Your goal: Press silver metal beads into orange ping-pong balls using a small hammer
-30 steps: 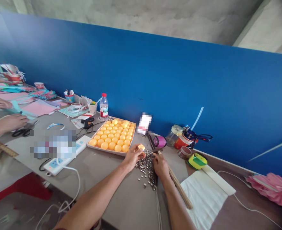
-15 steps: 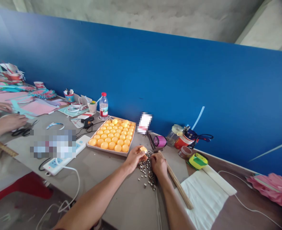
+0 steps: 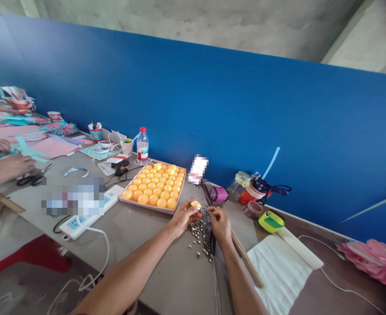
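Note:
My left hand (image 3: 183, 218) grips an orange ping-pong ball (image 3: 196, 204) between thumb and fingers, over the near right side of a tray. Rows of orange balls like it fill the shallow white tray (image 3: 147, 208). Between my hands lies a loose heap of small shiny metal beads (image 3: 198, 227), a few of them scattered toward me. My right hand (image 3: 221, 225) is at the heap's right edge with thumb and fingertips pinched together; whatever they hold is too small to make out. Beside its wrist runs a bundle of thin wooden strips (image 3: 247, 258).
Behind the heap are a purple spool (image 3: 219, 194), a clear jar (image 3: 239, 185) and a red cup of tools (image 3: 251, 192). A white cloth (image 3: 279, 267) lies right. Left stand a power strip (image 3: 78, 225) and a bottle (image 3: 142, 146). A co-worker's hand (image 3: 17, 166) is far left.
My right hand has lifted slightly from the bead heap and turned, its fingertips now pinched. My left hand keeps the ball in nearly the same place.

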`<state>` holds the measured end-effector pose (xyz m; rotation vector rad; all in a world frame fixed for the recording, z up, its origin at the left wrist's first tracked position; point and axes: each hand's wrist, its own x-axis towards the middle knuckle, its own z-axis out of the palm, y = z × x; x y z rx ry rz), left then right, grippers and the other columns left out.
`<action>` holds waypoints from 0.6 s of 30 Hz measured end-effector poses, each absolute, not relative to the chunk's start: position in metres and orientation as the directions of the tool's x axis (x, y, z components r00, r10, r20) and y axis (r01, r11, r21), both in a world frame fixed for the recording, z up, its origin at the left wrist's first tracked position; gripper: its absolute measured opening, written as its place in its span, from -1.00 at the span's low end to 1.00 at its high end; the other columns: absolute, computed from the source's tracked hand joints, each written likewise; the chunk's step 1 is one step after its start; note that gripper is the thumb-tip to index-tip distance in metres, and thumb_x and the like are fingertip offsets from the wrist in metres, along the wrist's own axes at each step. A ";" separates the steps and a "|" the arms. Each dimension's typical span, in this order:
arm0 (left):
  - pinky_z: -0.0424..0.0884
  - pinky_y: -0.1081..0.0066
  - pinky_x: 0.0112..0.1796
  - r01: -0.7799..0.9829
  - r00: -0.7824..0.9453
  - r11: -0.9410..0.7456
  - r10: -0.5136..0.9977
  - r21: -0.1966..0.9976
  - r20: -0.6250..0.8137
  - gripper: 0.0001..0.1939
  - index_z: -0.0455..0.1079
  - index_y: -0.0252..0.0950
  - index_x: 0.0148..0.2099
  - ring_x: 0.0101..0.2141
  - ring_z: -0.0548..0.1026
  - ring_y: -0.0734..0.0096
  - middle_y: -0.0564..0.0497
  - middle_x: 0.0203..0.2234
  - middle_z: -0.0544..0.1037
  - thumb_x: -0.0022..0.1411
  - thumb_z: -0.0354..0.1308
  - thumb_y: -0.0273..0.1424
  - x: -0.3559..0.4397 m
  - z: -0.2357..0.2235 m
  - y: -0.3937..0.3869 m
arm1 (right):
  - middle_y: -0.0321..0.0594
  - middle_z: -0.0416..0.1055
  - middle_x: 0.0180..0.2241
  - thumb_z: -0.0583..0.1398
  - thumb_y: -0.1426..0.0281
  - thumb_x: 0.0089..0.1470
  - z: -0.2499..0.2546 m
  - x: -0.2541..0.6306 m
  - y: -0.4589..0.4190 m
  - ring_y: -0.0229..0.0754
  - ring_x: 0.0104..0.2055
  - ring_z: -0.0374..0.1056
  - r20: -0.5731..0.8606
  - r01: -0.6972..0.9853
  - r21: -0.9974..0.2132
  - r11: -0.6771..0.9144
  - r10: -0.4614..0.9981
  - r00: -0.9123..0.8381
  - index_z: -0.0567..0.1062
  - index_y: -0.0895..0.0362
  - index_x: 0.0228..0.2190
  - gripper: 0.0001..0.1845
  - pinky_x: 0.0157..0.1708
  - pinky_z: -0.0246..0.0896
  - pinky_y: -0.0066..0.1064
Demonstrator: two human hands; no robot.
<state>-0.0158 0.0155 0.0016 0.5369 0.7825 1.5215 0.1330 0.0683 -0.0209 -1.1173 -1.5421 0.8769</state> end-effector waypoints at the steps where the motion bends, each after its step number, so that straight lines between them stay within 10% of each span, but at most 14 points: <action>1: 0.43 0.45 -0.42 -0.673 -0.103 0.015 0.988 0.739 -0.114 -0.55 0.32 -0.36 -0.13 -0.51 0.49 0.48 0.05 -0.46 0.46 -0.09 0.36 -0.38 -0.016 0.001 0.016 | -0.22 0.45 -0.41 0.17 0.40 -0.19 -0.019 0.132 0.066 -0.23 -0.46 0.23 0.251 0.176 -0.950 0.256 0.967 -0.051 0.36 0.10 -0.62 -0.93 -0.44 0.11 -0.41; 9: 0.40 0.44 -0.39 -0.713 -0.039 0.052 0.993 0.699 -0.113 -0.56 0.34 -0.35 -0.17 -0.50 0.49 0.47 0.05 -0.45 0.48 -0.12 0.38 -0.38 -0.016 0.000 0.016 | -0.40 0.25 -0.64 0.26 0.20 -0.16 0.002 0.120 0.052 -0.42 -0.68 -0.08 0.105 -0.328 -0.943 0.050 0.983 -0.151 0.34 0.11 -0.61 -0.72 -0.65 -0.21 -0.47; 18: 0.38 0.44 -0.38 -0.706 -0.003 0.078 0.994 0.704 -0.113 -0.57 0.35 -0.36 -0.19 -0.47 0.49 0.44 0.02 -0.46 0.50 -0.13 0.38 -0.38 -0.014 0.005 0.013 | -0.38 0.35 -0.61 0.32 0.27 -0.27 0.004 0.115 0.048 -0.38 -0.65 0.06 -0.004 -0.321 -0.942 -0.097 0.960 -0.279 0.42 0.10 -0.46 -0.73 -0.61 -0.07 -0.47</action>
